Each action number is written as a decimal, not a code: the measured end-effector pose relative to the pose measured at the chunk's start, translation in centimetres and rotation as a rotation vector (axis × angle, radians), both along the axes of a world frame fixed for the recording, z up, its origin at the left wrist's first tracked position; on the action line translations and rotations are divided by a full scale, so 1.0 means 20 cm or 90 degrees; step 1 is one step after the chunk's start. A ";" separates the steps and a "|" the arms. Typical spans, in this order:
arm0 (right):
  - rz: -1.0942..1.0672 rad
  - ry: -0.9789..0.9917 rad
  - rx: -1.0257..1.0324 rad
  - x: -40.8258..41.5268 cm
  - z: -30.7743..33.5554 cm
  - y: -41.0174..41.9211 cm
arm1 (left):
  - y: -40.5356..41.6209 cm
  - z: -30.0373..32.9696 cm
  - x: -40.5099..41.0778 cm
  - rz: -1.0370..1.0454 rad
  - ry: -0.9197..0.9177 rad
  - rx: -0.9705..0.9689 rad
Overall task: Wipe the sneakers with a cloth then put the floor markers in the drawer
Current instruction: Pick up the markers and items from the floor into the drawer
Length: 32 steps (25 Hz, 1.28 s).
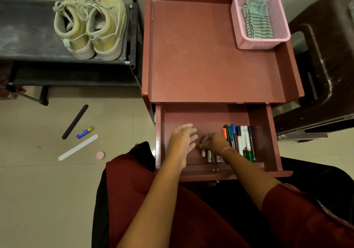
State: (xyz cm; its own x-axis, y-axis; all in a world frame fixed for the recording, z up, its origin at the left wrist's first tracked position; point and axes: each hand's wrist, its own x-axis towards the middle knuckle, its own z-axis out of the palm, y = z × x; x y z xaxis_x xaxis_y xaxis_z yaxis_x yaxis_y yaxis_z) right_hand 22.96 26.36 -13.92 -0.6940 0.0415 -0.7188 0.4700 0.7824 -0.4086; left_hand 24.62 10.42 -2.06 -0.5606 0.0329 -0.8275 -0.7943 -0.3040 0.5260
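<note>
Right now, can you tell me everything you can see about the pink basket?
The pink basket is a small rectangular tub that looks like plastic, with walls full of tiny holes like a mesh and a smooth solid rim. It stands upright on the far right corner of the reddish-brown cabinet top, close to its raised back and right edges. Inside lies a crumpled green cloth with darker stripes, resting loosely against the bottom. Neither hand touches the basket.

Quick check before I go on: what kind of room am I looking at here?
Probably a home entryway or a bedroom corner. A low shoe rack holds sneakers, a small reddish cabinet stands against the wall with its drawer open, and the floor is tiled.
</note>
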 end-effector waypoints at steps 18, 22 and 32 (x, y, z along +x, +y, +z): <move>0.406 0.004 0.322 0.01 0.13 0.05 | -0.04 0.02 -0.02 -0.005 0.035 -0.012; 0.276 0.042 0.209 -0.02 0.27 0.03 | -0.11 0.08 -0.02 0.000 0.058 -0.029; 0.319 0.189 -0.073 -0.10 0.65 -0.62 | -0.77 0.27 0.03 0.012 0.162 -0.320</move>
